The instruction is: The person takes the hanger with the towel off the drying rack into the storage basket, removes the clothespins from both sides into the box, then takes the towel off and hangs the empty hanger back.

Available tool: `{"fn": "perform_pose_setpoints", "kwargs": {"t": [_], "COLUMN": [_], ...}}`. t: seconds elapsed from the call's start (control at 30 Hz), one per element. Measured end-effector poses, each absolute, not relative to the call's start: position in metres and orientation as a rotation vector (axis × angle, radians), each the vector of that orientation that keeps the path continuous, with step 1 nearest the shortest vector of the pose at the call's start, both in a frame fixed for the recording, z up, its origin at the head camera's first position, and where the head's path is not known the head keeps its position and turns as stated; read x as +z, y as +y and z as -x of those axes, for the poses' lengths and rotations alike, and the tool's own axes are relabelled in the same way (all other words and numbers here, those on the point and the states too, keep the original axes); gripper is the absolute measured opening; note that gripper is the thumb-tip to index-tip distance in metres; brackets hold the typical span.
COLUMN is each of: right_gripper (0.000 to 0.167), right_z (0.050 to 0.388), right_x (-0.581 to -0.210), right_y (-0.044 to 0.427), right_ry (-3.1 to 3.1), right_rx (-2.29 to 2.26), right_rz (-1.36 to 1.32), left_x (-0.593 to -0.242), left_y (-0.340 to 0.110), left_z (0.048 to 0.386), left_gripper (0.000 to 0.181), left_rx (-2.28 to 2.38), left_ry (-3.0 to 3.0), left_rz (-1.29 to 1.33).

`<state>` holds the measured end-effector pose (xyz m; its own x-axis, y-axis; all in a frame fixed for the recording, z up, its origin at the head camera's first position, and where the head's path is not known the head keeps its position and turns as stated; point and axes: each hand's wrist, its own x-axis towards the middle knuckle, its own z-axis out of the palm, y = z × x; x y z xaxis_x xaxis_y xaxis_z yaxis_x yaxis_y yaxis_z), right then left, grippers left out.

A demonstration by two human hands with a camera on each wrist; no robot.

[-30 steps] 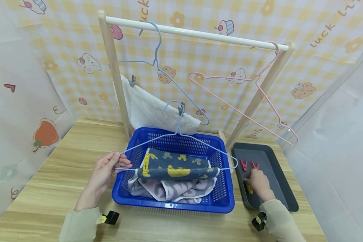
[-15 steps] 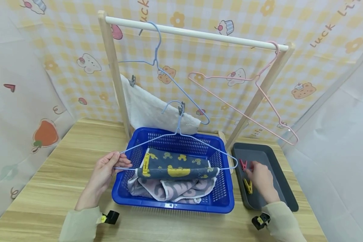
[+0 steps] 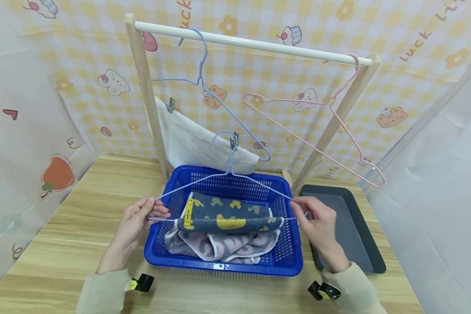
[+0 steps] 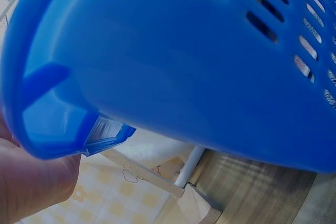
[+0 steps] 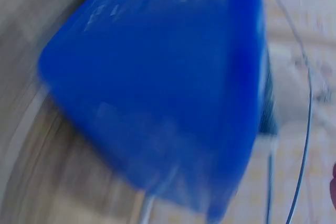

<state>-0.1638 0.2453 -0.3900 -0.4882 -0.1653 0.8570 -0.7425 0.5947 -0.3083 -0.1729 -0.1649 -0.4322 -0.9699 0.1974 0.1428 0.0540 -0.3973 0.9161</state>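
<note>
My left hand (image 3: 135,222) pinches the left end of a blue clothes hanger (image 3: 209,176) above the blue basket (image 3: 223,267). At the hanger's right end my right hand (image 3: 318,226) has its thumb and fingers around the wire. A dark cloth with yellow bear prints (image 3: 235,213) is folded over the bottom bar, with a yellow clothespin (image 3: 188,212) at its left side. A small red piece (image 3: 314,215) shows beside the right fingers; whether they hold it cannot be told. In the left wrist view, the left hand (image 4: 37,182) is partly visible beside the basket.
A pink-grey cloth (image 3: 223,246) lies in the basket. Behind stands a rack with a white rail (image 3: 251,42), bearing another blue hanger (image 3: 235,115) and a pink hanger (image 3: 298,131). A white cloth (image 3: 204,139) has grey clips. The grey tray (image 3: 370,244) sits at right.
The right hand has left the tray and moved left to the hanger's right end, now covering the spot where the yellow clothespin lay. The left hand and the hanger stay in place.
</note>
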Motion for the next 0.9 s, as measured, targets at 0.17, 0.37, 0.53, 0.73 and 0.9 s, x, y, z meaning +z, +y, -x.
{"fn": "perform_pose_setpoints", "kwargs": {"t": [0.17, 0.37, 0.53, 0.73, 0.9], "right_gripper": [0.031, 0.027, 0.033, 0.037, 0.035], "right_z": [0.166, 0.166, 0.164, 0.167, 0.172], "right_x": [-0.386, -0.384, -0.383, -0.383, -0.388], "right_y": [0.206, 0.164, 0.129, 0.088, 0.066], "right_ry": [-2.049, -2.354, -2.562, -2.652, -2.691], "right_rx": [0.96, 0.977, 1.012, 1.068, 1.172], "right_rz": [-0.95, -1.053, -1.058, -1.032, -0.958], "left_x": [-0.431, -0.431, -0.431, -0.431, -0.431], "left_y": [-0.166, -0.167, -0.167, -0.167, -0.166], "left_z": [0.172, 0.171, 0.17, 0.17, 0.169], "left_gripper": [0.028, 0.029, 0.029, 0.029, 0.029], "left_rx": [2.506, 2.502, 2.499, 2.498, 2.494], "left_ry": [1.718, 1.727, 1.73, 1.73, 1.729], "left_rz": [-0.324, -0.32, -0.313, -0.311, -0.309]}}
